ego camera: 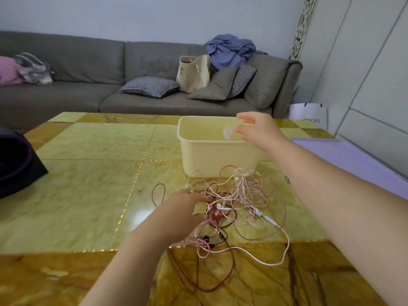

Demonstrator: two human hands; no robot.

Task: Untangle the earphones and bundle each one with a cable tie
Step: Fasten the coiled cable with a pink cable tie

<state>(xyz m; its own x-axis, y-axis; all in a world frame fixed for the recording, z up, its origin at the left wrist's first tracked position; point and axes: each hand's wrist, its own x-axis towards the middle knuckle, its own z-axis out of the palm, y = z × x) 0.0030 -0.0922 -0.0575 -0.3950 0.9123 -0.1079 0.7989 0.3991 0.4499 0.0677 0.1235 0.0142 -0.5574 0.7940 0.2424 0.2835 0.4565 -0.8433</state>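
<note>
Tangled pink, white and dark-red earphone cords (231,206) lie heaped on the yellow-green stone table (88,184), on the near side of the cream plastic tub (212,157). Left hand (187,209) rests on the heap's left edge, fingers curved among cords; whether it grips one I cannot tell. Right hand (258,129) hovers over the tub, fingers spread wide

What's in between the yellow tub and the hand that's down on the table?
The tangled earphones lie between the tub and the left hand: a heap of pink, white and red wires on the table. The head view shows it.
</note>
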